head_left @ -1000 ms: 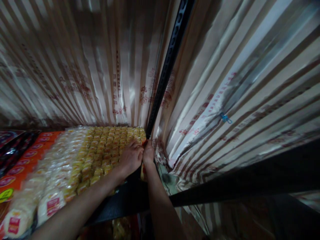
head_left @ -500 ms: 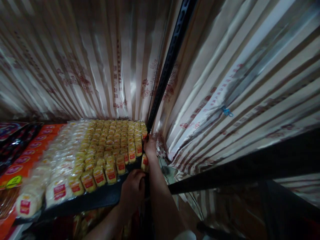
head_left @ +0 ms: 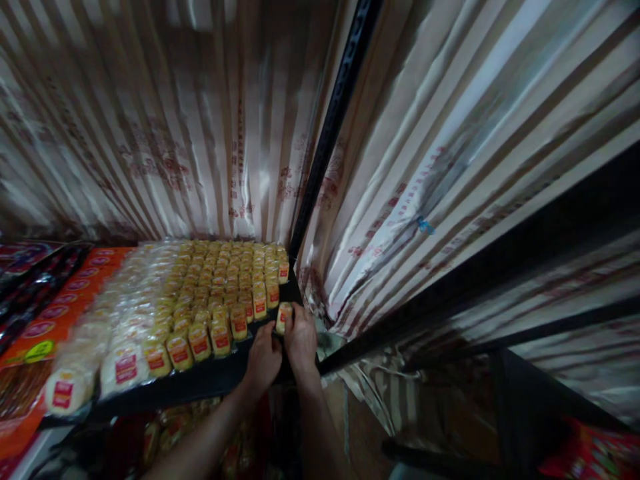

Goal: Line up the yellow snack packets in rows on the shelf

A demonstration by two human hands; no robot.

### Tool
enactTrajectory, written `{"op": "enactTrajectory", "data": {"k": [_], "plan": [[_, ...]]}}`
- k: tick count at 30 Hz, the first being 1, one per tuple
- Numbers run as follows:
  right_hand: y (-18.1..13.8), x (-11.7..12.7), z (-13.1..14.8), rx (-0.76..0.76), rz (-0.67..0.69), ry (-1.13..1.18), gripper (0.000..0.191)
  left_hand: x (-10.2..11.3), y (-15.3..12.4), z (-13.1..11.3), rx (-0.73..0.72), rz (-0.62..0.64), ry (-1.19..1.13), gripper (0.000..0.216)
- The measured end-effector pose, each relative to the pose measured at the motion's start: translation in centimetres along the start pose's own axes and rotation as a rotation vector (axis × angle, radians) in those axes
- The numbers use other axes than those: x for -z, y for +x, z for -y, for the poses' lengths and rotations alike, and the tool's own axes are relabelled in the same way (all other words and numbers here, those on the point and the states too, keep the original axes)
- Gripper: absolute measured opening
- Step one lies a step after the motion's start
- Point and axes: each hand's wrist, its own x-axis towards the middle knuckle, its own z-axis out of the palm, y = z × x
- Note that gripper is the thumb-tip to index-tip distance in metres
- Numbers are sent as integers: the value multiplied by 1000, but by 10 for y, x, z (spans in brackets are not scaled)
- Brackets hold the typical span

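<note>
Small yellow wrapped cakes with red labels stand in several tight rows on a dark shelf. A single wrapped cake is apart from the rows, near the shelf's right corner. My right hand closes on the right side of this cake, thumb low at its front. My left hand is just left of it at the shelf edge, fingers curled. Whatever the left fingers may hold is hidden; I cannot tell whether they touch the cake.
White round wrapped cakes and orange packs lie farther left. A black slotted post rises at the back corner before pleated curtains. A dark bar crosses at right. A red packet shows at lower right.
My right hand has drawn back from the post corner to the single cake and closed on it. My left hand stays close beside it. The view has shifted slightly.
</note>
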Motion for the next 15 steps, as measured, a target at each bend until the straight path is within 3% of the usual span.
{"op": "enactTrajectory", "data": {"k": [3, 6, 15], "plan": [[-13, 3, -1, -79, 103, -97, 34, 0, 6, -6, 108, 43, -37, 45], [-14, 3, -3, -102, 132, -52, 37, -2, 9, -3, 128, 26, -99, 45], [-8, -11, -9, -113, -75, 237, 43, -4, 16, -10, -10, -64, -337, 32]]}}
